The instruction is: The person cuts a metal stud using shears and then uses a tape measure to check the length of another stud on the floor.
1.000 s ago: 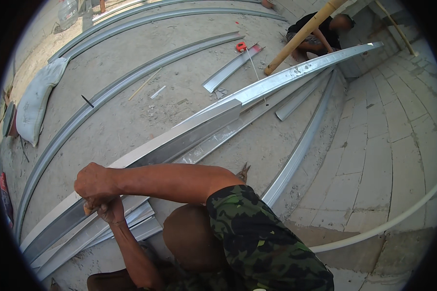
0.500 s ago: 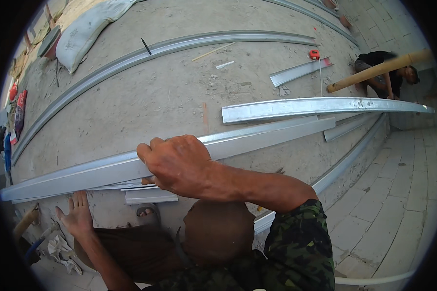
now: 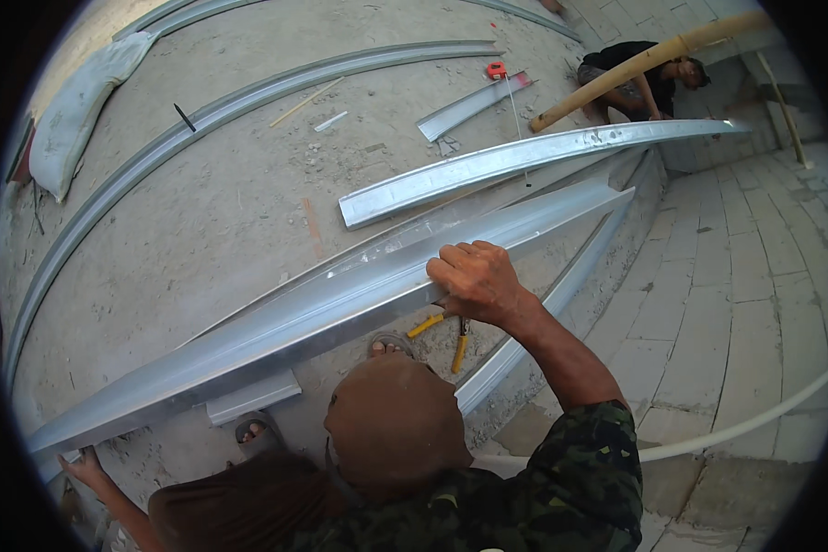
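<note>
A long silver metal channel (image 3: pixel 276 327) runs from the lower left up to the right, over the concrete floor. My right hand (image 3: pixel 474 281) grips its upper edge near the middle, fingers curled over the rim. My left hand (image 3: pixel 87 465) is at the picture's lower left rim, right under the channel's low end, fingers spread; whether it holds the end is unclear. My knee (image 3: pixel 396 423) and camouflage sleeve (image 3: pixel 580 469) fill the bottom.
A second channel (image 3: pixel 524 161) lies beyond, with a short piece (image 3: pixel 469 106), a red tape measure (image 3: pixel 497 69) and curved floor tracks (image 3: pixel 202 124). Yellow-handled pliers (image 3: pixel 446 331) lie by my sandalled foot (image 3: pixel 391 345). Another person (image 3: pixel 635 69) crouches by a bamboo pole (image 3: pixel 653 57). White sack (image 3: pixel 83 101) far left; white pipe (image 3: pixel 754 414) right.
My left hand has left the floor and moved out to the channel's low end. My right hand stays on the channel, whose far end now sits higher in view.
</note>
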### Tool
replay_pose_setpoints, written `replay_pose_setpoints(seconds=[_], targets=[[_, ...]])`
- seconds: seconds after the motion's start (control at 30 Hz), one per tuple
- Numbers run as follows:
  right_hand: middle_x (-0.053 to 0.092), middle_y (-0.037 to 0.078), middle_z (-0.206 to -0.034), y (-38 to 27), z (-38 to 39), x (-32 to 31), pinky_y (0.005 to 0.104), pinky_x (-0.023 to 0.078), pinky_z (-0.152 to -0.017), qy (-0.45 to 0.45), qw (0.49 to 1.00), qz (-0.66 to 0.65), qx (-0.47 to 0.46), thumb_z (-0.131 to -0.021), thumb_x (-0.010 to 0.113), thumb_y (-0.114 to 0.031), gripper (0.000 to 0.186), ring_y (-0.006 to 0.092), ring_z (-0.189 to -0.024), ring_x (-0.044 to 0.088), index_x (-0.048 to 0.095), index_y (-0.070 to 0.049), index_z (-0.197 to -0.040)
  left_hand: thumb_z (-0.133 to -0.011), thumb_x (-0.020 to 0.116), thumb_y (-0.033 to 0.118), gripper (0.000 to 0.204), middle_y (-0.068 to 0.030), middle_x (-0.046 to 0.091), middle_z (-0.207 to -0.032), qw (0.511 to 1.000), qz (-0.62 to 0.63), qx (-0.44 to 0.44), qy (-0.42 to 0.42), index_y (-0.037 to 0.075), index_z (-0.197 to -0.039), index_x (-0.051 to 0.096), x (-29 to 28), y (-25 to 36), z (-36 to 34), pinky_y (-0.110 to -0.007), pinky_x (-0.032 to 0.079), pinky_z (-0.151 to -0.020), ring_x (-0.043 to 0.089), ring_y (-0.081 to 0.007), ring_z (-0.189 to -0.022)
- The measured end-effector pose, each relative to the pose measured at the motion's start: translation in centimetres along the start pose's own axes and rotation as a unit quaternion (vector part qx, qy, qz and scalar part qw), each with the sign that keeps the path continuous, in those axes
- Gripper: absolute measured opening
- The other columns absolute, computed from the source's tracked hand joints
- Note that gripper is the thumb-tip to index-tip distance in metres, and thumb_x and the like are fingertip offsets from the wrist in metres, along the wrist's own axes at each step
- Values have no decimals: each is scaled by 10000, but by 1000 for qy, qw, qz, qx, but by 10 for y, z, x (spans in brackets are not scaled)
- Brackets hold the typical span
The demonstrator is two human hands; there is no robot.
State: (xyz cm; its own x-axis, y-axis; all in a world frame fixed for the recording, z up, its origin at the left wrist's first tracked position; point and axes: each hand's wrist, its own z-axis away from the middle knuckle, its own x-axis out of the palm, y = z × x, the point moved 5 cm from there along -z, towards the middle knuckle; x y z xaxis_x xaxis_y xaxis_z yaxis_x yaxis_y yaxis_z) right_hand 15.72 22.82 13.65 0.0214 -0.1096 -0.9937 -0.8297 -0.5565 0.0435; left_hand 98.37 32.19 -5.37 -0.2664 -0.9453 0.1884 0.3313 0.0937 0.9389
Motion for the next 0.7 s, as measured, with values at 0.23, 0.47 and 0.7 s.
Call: replay_pose_setpoints(seconds=[0.23,0.47,0.7], targets=[[368,60,-582,-8,56,34,366,331,-467,60,996,35,50,-521,586,7,244,233,-506,444,378,-88,-605,-851,652,452,660,-104,526,-1306,990,88,-61,-90,62,-1341,444,27,-10,-24,-436,423,-1003,503,-298,-1175],[575,158,-827,20,126,58,423,473,-626,-5,989,99,106,-790,649,-282,325,330,-718,577,578,-13,-959,-856,516,509,728,-310,535,-1101,960,194,-88,-184,-101,-1234,389,33,-36,30,-510,525,-857,590,-404,-1016],[637,193,-843,73,164,39,486,482,-702,-67,968,137,200,-687,757,-280,288,356,-816,623,679,-78,-876,-771,658,297,730,-250,523,-1235,873,302,-196,-329,-77,-1332,377,59,-52,174,-477,418,-1044,518,-360,-1191]])
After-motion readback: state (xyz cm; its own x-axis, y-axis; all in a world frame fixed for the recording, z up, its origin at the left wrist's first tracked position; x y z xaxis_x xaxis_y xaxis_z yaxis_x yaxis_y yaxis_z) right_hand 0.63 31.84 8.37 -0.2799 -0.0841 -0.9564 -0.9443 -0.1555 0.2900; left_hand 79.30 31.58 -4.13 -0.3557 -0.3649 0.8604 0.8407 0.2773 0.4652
